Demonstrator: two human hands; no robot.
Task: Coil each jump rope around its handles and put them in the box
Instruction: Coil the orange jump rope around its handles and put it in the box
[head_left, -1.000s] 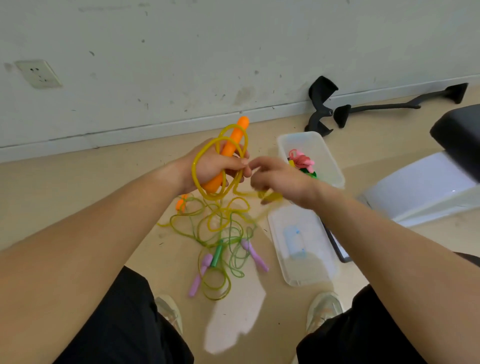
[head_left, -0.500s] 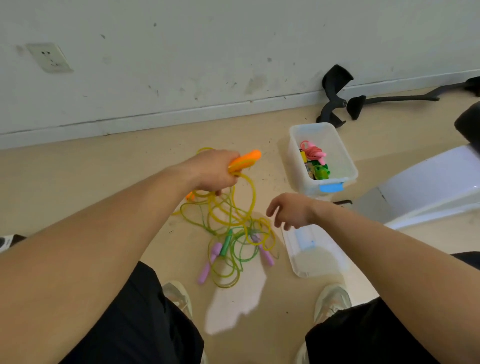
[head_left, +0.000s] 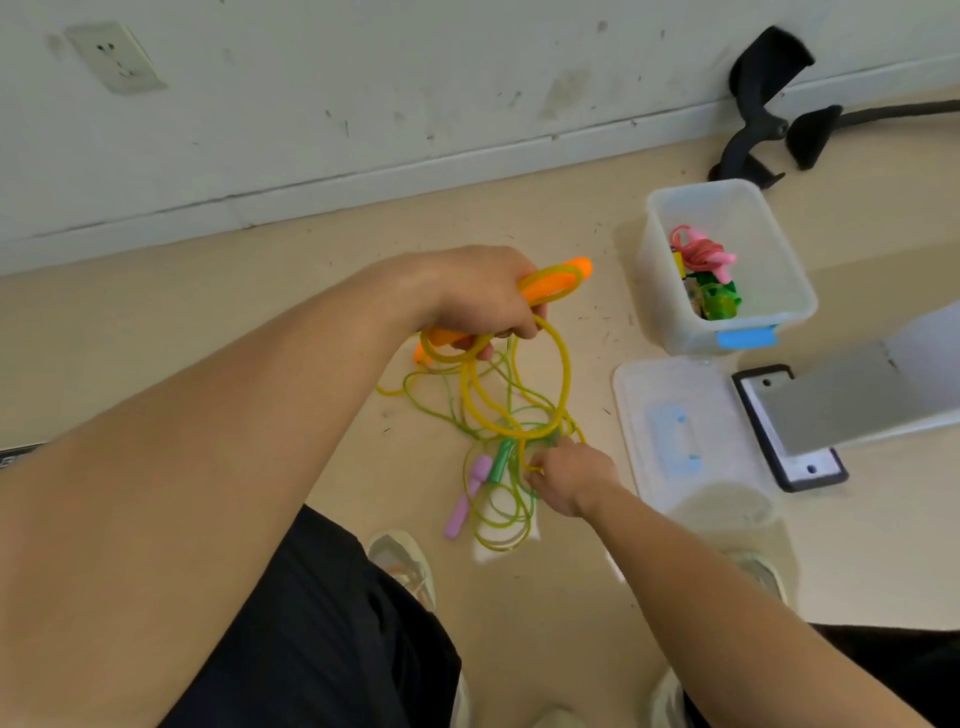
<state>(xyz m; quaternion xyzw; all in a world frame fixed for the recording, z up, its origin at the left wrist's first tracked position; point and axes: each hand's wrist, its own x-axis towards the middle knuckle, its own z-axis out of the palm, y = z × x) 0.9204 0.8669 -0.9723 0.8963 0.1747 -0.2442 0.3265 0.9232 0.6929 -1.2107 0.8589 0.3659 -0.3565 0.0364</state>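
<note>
My left hand (head_left: 480, 296) grips an orange jump-rope handle (head_left: 558, 280) with loops of yellow rope (head_left: 563, 374) wound around it. More yellow rope hangs down into a tangled pile on the floor. My right hand (head_left: 569, 480) is low at the pile and pinches the yellow rope there. In the pile lie a purple handle (head_left: 467, 499), a green handle (head_left: 501, 460) and thin green rope (head_left: 501, 525). A second orange handle (head_left: 420, 353) peeks out under my left hand. The clear plastic box (head_left: 779, 249) at the right holds coiled pink and green ropes (head_left: 704, 275).
The box's clear lid (head_left: 670, 431) lies flat on the floor just right of the pile. A grey and white panel (head_left: 852, 410) sits beyond the lid. Black hooked parts (head_left: 758, 98) lean at the wall. My shoes (head_left: 405, 566) are below the pile.
My left hand lowered and tipped the orange handle sideways. My right hand left the handle, dropped down to the pile on the floor and took hold of the yellow rope there.
</note>
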